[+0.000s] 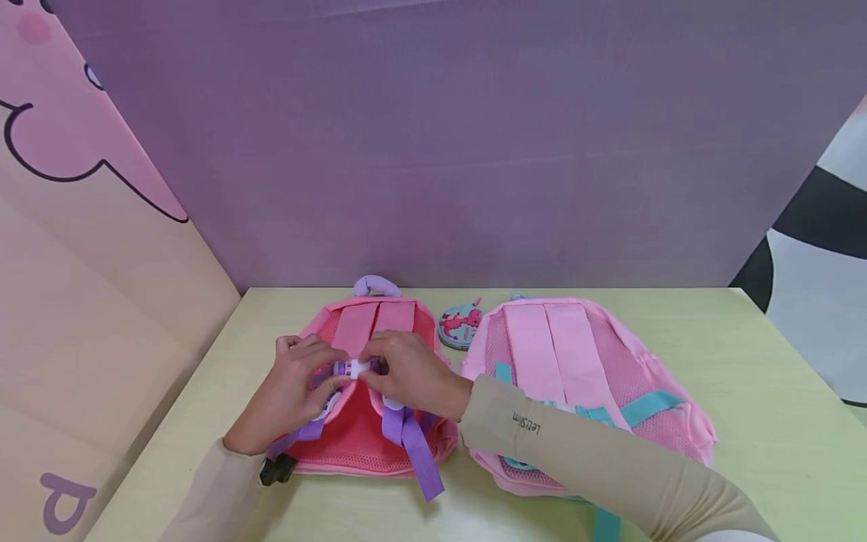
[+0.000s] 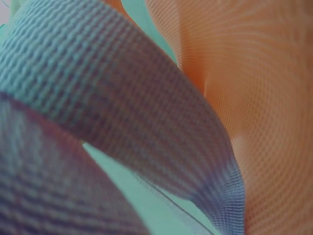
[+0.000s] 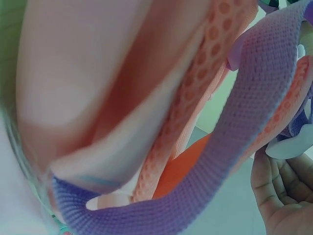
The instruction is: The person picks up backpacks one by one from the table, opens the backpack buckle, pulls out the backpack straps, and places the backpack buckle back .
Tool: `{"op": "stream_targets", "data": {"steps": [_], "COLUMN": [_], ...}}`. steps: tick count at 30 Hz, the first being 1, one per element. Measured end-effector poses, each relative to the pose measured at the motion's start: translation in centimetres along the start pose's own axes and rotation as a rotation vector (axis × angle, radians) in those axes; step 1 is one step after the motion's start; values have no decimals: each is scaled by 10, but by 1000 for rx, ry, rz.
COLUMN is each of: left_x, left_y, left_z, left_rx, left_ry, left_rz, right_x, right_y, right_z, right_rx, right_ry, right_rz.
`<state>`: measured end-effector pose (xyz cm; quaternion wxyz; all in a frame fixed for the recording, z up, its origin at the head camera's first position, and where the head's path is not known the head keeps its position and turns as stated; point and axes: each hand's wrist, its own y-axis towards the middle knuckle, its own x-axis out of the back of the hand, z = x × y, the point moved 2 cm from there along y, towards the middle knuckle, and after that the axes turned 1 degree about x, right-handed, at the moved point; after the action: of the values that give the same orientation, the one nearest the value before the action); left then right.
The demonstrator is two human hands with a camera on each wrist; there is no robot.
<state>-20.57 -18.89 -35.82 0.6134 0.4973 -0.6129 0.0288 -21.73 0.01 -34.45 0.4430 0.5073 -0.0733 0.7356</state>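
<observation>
A coral-pink backpack [image 1: 366, 444] lies on the table with its shoulder straps facing up. Across those straps, both hands meet at a small white buckle [image 1: 354, 369] on a purple chest strap. My left hand [image 1: 294, 384] pinches the buckle's left part between thumb and fingers, and my right hand [image 1: 411, 374] pinches its right part. The two buckle parts sit right against each other. Purple webbing [image 1: 415, 448] hangs below the right hand. Close up, a purple strap [image 2: 146, 117] crosses the left wrist view. The left hand [image 3: 283, 191] also shows at the right wrist view's edge.
A light pink backpack [image 1: 562, 346] with teal straps lies to the right, partly under the right forearm. Between the bags sits a small round teal pouch [image 1: 459, 326] with a pink figure. A black clip [image 1: 278, 470] lies at the coral backpack's lower left corner. A purple panel [image 1: 474, 150] rises behind the table.
</observation>
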Motion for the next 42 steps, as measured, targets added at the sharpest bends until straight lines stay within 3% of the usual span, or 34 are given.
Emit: {"op": "stream_targets", "data": {"steps": [34,42], "left_x": [-1,-2], "left_y": [-2,-2], "left_z": [-2,0], "left_rx": [10,-16], "left_ry": [-7,-6], "left_rz": [4,-9], "right_x": [-2,-3], "right_y": [-2,-3], "right_z": [-2,-5], "right_rx": [-11,-7], "right_ry": [-9,-5], "right_rz": [16,2]}}
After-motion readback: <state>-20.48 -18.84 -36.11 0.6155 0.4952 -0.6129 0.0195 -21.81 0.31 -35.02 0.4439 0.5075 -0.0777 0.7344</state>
